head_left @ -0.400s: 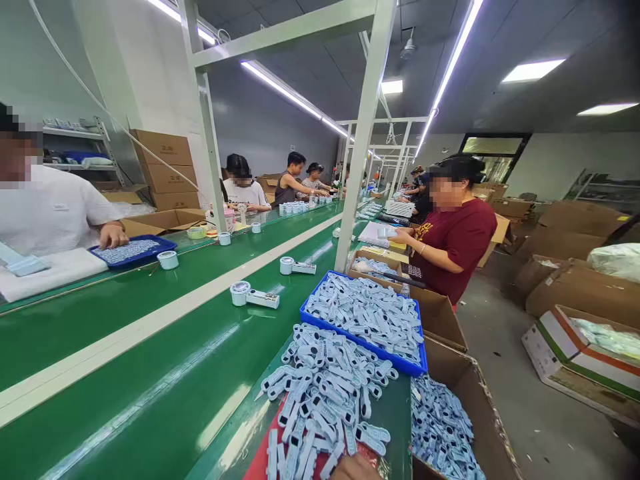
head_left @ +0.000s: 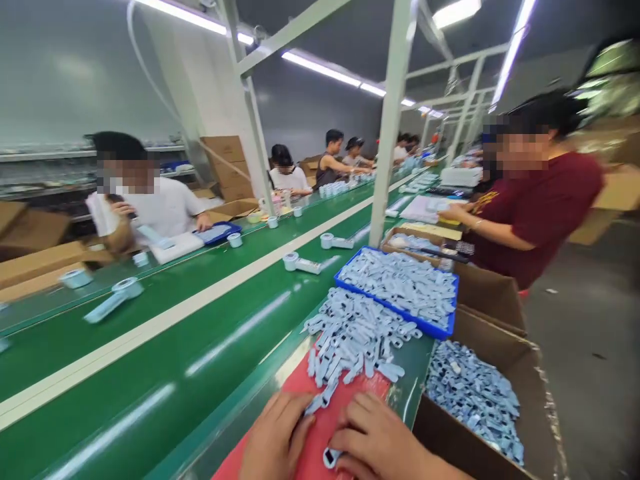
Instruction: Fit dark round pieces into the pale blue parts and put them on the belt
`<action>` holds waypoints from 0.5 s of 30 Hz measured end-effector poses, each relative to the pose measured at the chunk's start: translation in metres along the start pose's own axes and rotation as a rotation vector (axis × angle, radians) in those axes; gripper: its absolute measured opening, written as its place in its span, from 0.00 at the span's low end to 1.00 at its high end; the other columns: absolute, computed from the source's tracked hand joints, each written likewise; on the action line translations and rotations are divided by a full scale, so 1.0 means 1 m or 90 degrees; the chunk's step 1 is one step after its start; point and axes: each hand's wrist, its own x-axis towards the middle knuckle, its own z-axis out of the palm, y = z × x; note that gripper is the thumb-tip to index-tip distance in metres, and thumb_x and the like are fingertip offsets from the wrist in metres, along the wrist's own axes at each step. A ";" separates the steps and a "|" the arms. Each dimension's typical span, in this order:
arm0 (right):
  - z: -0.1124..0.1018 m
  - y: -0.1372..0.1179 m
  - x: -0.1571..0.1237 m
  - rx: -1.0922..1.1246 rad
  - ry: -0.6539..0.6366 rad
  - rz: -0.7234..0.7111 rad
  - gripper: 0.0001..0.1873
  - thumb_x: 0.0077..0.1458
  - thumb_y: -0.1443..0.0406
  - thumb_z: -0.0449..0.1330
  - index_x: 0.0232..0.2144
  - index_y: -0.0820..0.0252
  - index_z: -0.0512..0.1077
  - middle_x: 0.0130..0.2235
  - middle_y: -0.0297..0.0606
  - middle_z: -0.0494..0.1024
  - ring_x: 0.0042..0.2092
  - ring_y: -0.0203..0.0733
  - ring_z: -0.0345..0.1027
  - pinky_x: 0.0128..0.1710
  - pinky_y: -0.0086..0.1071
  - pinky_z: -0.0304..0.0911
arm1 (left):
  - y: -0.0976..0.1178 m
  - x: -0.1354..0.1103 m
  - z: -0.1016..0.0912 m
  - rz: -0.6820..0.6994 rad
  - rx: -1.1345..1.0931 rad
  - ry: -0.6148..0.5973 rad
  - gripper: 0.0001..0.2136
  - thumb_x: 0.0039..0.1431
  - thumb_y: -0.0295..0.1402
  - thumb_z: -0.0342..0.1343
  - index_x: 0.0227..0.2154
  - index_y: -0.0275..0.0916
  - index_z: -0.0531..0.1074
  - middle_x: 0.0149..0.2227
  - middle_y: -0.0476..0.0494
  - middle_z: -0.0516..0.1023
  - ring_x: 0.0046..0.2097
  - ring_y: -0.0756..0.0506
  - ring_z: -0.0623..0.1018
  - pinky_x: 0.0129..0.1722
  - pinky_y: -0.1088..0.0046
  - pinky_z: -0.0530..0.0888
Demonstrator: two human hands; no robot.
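Both my hands rest at the bottom edge on a red mat (head_left: 320, 437). My left hand (head_left: 277, 437) lies flat with its fingers stretched toward a loose pale-blue plastic part (head_left: 316, 403). My right hand (head_left: 373, 437) is curled, its fingers pressed down on a small pale-blue part (head_left: 331, 457) on the mat. Just beyond my fingers spreads a heap of pale-blue plastic parts (head_left: 353, 333).
A blue tray (head_left: 400, 283) of the same parts sits behind the heap. A cardboard box (head_left: 475, 393) with more parts stands at the right. A green conveyor belt (head_left: 150, 360) carries several round-headed devices. A person in a dark red shirt (head_left: 540, 207) works beside me; others work across the belt.
The camera has tilted down and left. Both my hands have come into view on the red mat; earlier only a sliver of one hand showed at the bottom edge.
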 end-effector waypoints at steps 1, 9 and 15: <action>-0.007 -0.008 -0.001 0.021 -0.042 0.015 0.12 0.72 0.55 0.53 0.44 0.53 0.71 0.39 0.36 0.71 0.38 0.45 0.60 0.39 0.39 0.53 | 0.004 0.002 0.000 -0.025 0.000 -0.015 0.09 0.68 0.32 0.52 0.48 0.45 0.72 0.42 0.47 0.79 0.42 0.45 0.78 0.42 0.68 0.79; -0.024 -0.021 0.001 0.067 -0.193 0.112 0.12 0.66 0.66 0.62 0.51 0.55 0.68 0.47 0.41 0.70 0.47 0.52 0.62 0.49 0.47 0.60 | 0.022 0.043 0.007 -0.121 -0.060 -0.055 0.16 0.62 0.24 0.58 0.51 0.41 0.71 0.49 0.42 0.77 0.51 0.43 0.75 0.53 0.59 0.75; -0.010 -0.005 -0.019 0.128 -0.147 0.052 0.11 0.72 0.59 0.52 0.49 0.51 0.71 0.48 0.40 0.73 0.47 0.49 0.68 0.46 0.43 0.66 | 0.009 -0.010 -0.043 -0.166 0.002 -0.080 0.15 0.64 0.25 0.55 0.52 0.42 0.70 0.55 0.44 0.74 0.56 0.47 0.73 0.58 0.67 0.73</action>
